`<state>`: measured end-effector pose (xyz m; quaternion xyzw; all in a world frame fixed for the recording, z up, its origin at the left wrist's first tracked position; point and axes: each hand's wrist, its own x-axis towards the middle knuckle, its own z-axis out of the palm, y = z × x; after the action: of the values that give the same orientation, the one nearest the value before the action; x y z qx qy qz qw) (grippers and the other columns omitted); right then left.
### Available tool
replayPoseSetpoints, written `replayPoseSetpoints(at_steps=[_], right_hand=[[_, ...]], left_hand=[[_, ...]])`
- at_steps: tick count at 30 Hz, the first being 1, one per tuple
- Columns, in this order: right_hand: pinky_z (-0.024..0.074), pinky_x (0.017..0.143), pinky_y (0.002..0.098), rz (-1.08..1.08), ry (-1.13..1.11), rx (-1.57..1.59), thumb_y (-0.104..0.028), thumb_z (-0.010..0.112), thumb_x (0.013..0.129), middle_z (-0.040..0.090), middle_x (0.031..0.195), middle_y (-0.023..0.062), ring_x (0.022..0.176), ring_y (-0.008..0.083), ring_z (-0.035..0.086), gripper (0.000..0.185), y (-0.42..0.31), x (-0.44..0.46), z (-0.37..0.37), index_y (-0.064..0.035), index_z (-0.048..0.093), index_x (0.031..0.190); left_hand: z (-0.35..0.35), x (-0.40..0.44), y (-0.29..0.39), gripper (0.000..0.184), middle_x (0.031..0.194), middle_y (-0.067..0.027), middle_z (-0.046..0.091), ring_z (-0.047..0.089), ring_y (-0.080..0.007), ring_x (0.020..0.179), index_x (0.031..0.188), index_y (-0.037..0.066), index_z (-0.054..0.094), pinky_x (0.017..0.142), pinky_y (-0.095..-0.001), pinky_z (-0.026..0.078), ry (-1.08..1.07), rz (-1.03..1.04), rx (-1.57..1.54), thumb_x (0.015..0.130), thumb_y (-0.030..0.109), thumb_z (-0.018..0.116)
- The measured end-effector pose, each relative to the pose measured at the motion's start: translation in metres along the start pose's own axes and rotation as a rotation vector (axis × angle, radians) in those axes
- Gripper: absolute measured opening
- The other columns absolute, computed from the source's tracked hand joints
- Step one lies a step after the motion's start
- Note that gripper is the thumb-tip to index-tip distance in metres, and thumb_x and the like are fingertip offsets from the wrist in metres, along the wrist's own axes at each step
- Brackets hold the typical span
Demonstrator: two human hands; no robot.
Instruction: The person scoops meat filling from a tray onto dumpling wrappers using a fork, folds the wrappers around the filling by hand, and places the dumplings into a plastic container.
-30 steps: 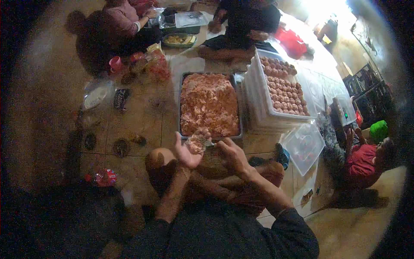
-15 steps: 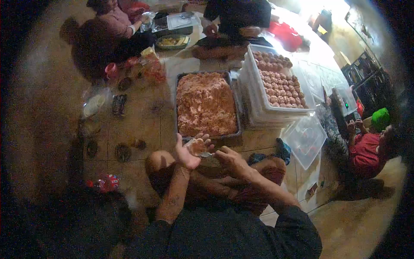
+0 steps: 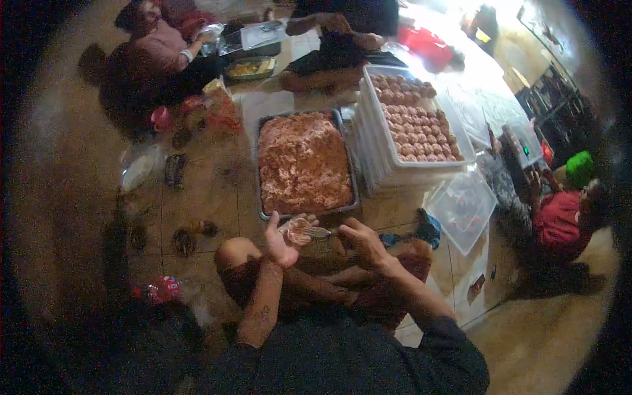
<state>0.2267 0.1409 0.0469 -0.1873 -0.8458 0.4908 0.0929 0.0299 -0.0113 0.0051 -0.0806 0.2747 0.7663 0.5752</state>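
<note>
My left hand (image 3: 280, 245) is palm up, thumb raised, cupping a thin pale wrapper with pinkish minced filling (image 3: 298, 232); it looks like a dumpling. Pinched in my right hand (image 3: 364, 245) is a small metal spoon-like utensil (image 3: 320, 232), its tip touching the filling; its exact shape is blurred. Just beyond both hands stands a dark tray (image 3: 356, 191) heaped with minced meat mixture (image 3: 304, 158). To its right, stacked clear plastic containers (image 3: 372, 158) hold rows of round filled dumplings (image 3: 421, 128) in the top one.
A translucent lid (image 3: 464, 214) lies at the right, near a person in a red shirt (image 3: 563, 220) and a scale (image 3: 523, 145). Two more people sit opposite, by a green-rimmed food dish (image 3: 250, 68). A bag of pale wrappers (image 3: 140, 170) and a red-labelled bottle (image 3: 163, 289) are left.
The utensil has come into clear view against the filling, which is now more gathered and rounded. My right hand has shifted slightly right. The whole view has moved a little.
</note>
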Motion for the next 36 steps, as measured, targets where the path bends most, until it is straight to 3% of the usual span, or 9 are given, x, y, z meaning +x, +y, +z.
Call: replayPoseSetpoints(at_steps=[3, 6, 9, 12, 17, 26, 28, 30, 36], right_hand=[[0.0511, 0.082, 0.0320, 0.007, 0.187, 0.126, -0.018, 0.066, 0.095, 0.066, 0.099, 0.0124, 0.091, 0.0198, 0.064, 0.026, -0.025, 0.003, 0.005, -0.0009, 0.062, 0.113], [0.0507, 0.086, 0.0320, 0.267, -0.045, 0.195, -0.020, 0.067, 0.096, 0.070, 0.102, 0.0106, 0.097, 0.0156, 0.062, 0.030, -0.028, 0.019, 0.014, 0.0021, 0.064, 0.116], [0.0506, 0.086, 0.0314, 0.202, -0.089, 0.512, -0.022, 0.071, 0.094, 0.070, 0.105, 0.0082, 0.098, 0.0149, 0.063, 0.035, -0.044, 0.023, 0.008, 0.0023, 0.065, 0.119], [0.0511, 0.085, 0.0288, 0.036, -0.091, 0.344, -0.019, 0.069, 0.095, 0.070, 0.106, 0.0068, 0.097, 0.0133, 0.063, 0.035, -0.078, 0.022, -0.006, 0.0031, 0.063, 0.122], [0.0516, 0.079, 0.0269, -0.011, 0.272, 0.379, -0.012, 0.062, 0.099, 0.069, 0.099, 0.0040, 0.086, 0.0105, 0.062, 0.023, -0.084, 0.018, -0.004, 0.0002, 0.064, 0.118], [0.0500, 0.072, 0.0269, 0.080, 0.163, 0.562, -0.009, 0.059, 0.101, 0.066, 0.093, 0.0003, 0.080, 0.0076, 0.059, 0.016, -0.011, -0.013, 0.021, -0.0019, 0.066, 0.114], [0.0501, 0.072, 0.0289, 0.073, 0.150, 0.437, -0.007, 0.061, 0.099, 0.065, 0.091, 0.0032, 0.081, 0.0115, 0.060, 0.015, -0.028, -0.010, 0.009, -0.0011, 0.067, 0.111], [0.0495, 0.071, 0.0305, -0.287, 0.186, -0.143, -0.004, 0.062, 0.096, 0.063, 0.089, 0.0080, 0.081, 0.0172, 0.062, 0.016, -0.046, -0.001, -0.012, 0.0000, 0.066, 0.110], [0.0470, 0.069, 0.0296, -0.052, 0.272, 0.122, -0.006, 0.061, 0.098, 0.061, 0.087, 0.0050, 0.078, 0.0135, 0.057, 0.015, -0.010, -0.013, 0.003, 0.0022, 0.067, 0.109]], left_hand=[[-0.066, 0.038, 0.000, 0.090, 0.134, -0.0277, 0.056, 0.065, -0.0383, 0.107, 0.141, -0.007, 0.042, 0.087, -0.0478, 0.056, -0.503, -0.195, -0.167, 0.094, 0.070, 0.044], [0.046, -0.022, 0.000, 0.080, 0.139, -0.0218, 0.054, 0.063, -0.0300, 0.113, 0.144, -0.001, 0.037, 0.090, -0.0432, 0.056, -0.063, 0.027, 0.521, 0.099, 0.065, 0.039], [0.039, -0.018, 0.035, 0.073, 0.139, -0.0182, 0.055, 0.065, -0.0269, 0.110, 0.149, 0.004, 0.032, 0.090, -0.0432, 0.056, -0.161, -0.139, 0.557, 0.102, 0.058, 0.042], [0.026, -0.022, 0.017, 0.059, 0.134, -0.0163, 0.058, 0.064, -0.0238, 0.110, 0.141, 0.000, 0.043, 0.089, -0.0390, 0.056, -0.407, 0.200, 1.027, 0.101, 0.042, 0.054], [-0.014, 0.021, -0.018, 0.044, 0.121, -0.0142, 0.065, 0.066, -0.0198, 0.101, 0.130, -0.003, 0.054, 0.088, -0.0325, 0.055, -0.485, 0.107, 0.559, 0.098, 0.027, 0.062], [-0.003, 0.024, -0.011, 0.044, 0.120, -0.0152, 0.065, 0.066, -0.0225, 0.101, 0.127, -0.002, 0.055, 0.086, -0.0378, 0.055, -0.458, 0.132, 0.604, 0.096, 0.027, 0.065], [-0.003, 0.022, -0.016, 0.043, 0.120, -0.0155, 0.065, 0.066, -0.0231, 0.101, 0.127, -0.002, 0.056, 0.086, -0.0390, 0.055, -0.448, 0.134, 0.616, 0.095, 0.026, 0.065], [-0.003, 0.023, -0.013, 0.043, 0.119, -0.0157, 0.065, 0.066, -0.0237, 0.101, 0.126, -0.002, 0.056, 0.085, -0.0401, 0.055, -0.444, 0.129, 0.613, 0.095, 0.026, 0.066], [-0.010, 0.020, 0.007, 0.043, 0.119, -0.0164, 0.066, 0.066, -0.0254, 0.101, 0.124, -0.001, 0.057, 0.084, -0.0437, 0.055, -0.471, 0.097, 0.580, 0.093, 0.026, 0.068]])
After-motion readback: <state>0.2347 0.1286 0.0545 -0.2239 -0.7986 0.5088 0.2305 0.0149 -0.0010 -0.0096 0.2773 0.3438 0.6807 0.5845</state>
